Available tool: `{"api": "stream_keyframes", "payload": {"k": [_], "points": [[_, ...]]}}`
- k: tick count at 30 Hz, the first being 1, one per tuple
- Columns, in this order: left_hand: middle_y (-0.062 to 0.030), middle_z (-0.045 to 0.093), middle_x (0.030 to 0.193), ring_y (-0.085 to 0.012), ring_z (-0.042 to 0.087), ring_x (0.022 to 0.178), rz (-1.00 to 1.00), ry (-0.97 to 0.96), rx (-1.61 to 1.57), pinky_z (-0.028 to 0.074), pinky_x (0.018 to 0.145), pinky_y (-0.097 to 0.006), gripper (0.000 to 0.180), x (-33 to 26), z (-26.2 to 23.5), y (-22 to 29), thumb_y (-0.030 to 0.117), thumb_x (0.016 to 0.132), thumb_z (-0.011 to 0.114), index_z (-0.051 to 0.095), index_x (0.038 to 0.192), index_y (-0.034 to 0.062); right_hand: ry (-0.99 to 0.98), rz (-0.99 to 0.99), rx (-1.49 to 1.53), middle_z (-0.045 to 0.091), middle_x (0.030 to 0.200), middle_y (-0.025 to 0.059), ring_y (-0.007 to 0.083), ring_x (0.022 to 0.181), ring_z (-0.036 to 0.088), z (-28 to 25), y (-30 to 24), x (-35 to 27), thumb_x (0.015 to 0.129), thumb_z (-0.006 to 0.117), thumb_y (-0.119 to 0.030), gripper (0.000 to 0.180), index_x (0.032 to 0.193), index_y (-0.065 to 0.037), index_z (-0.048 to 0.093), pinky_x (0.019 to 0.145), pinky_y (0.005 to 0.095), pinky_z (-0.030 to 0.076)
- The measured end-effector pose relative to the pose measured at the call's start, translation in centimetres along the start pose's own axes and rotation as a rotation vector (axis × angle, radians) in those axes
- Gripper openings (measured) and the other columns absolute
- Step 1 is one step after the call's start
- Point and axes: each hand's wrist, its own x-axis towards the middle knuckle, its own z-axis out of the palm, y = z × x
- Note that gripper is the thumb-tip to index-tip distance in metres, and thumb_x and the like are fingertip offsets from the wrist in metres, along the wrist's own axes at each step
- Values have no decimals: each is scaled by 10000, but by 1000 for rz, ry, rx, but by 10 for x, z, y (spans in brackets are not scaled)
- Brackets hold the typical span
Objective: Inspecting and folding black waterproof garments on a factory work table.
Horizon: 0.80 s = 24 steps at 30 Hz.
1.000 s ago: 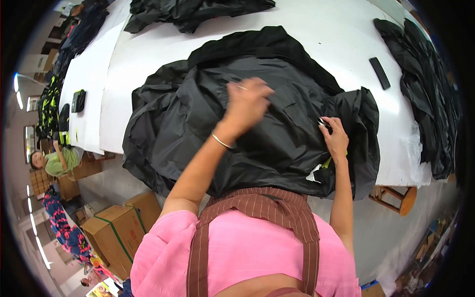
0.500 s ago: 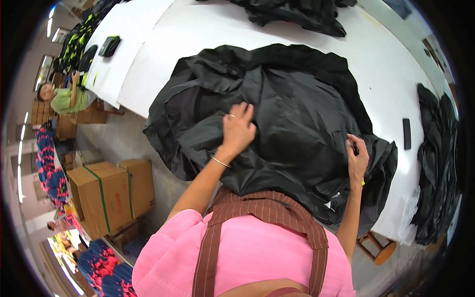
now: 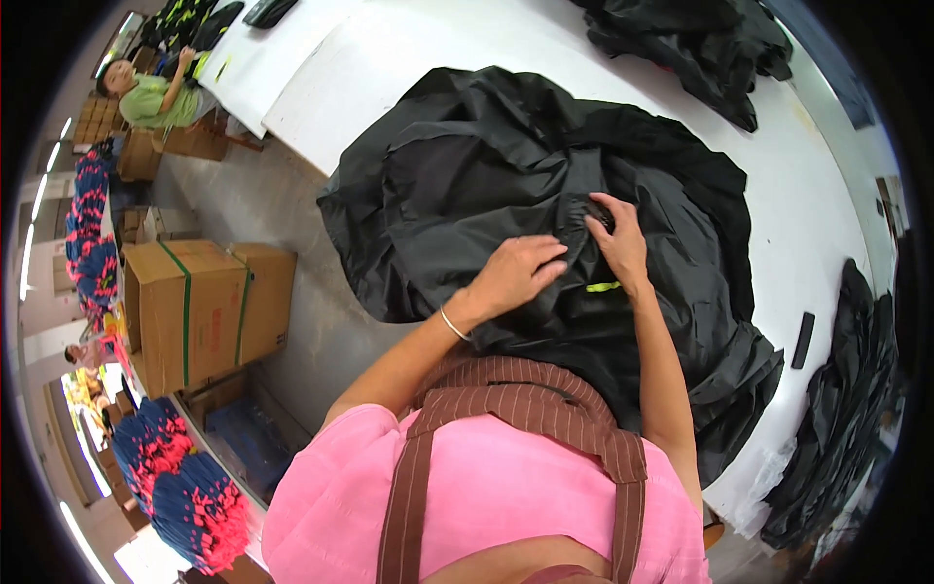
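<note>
A large black garment (image 3: pixel 467 195) of thin, crinkled fabric lies spread and rumpled before me, its near part against my apron. My left hand (image 3: pixel 516 274) rests on it with the fingers stretched out over the cloth, holding nothing I can see. Close by on the right, my right hand (image 3: pixel 620 241) is bent round a small dark thing at a gathered strip of the fabric; its kind is hidden by the fingers. A short yellow-green strip (image 3: pixel 603 287) shows beside my right wrist.
More black garments lie on the white table (image 3: pixel 341 92), a pile (image 3: pixel 691 49) at the far side and another (image 3: pixel 837 399) at the right. A black strip (image 3: pixel 803 341) lies near that one. Cardboard boxes (image 3: pixel 209 311) stand on the left floor; a person in green (image 3: pixel 146 102) sits beyond.
My right hand has moved left across the garment, close to my left hand. My left hand has shifted slightly right and nearer to me. The view has turned, so the surroundings shift.
</note>
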Motion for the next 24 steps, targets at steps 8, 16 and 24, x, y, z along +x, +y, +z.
{"api": "stream_keyframes", "payload": {"k": [8, 16, 24], "points": [[-32, 514, 1238, -245, 482, 1154, 20, 245, 786, 318, 926, -594, 384, 68, -81, -58, 223, 778, 686, 590, 1145, 165, -50, 157, 102, 469, 675, 26, 155, 618, 489, 5, 25, 10, 809, 676, -240, 424, 1204, -133, 564, 606, 304, 427], [-69, 540, 764, -261, 567, 780, -36, 117, 653, 418, 709, -434, 190, 48, -104, -57, 241, 787, 673, 613, 746, 66, -102, 207, 523, 451, 763, -101, 11, 640, 343, -38, 7, -9, 813, 561, 13, 298, 1102, -24, 623, 576, 172, 291], [-146, 488, 691, -300, 509, 637, -358, 283, 603, 395, 591, -364, 186, -84, -218, 91, 123, 816, 637, 564, 719, -19, -296, 230, 675, 351, 686, -101, 16, 607, 311, -94, -49, -76, 844, 557, -27, 296, 1134, -34, 614, 552, 185, 249]]}}
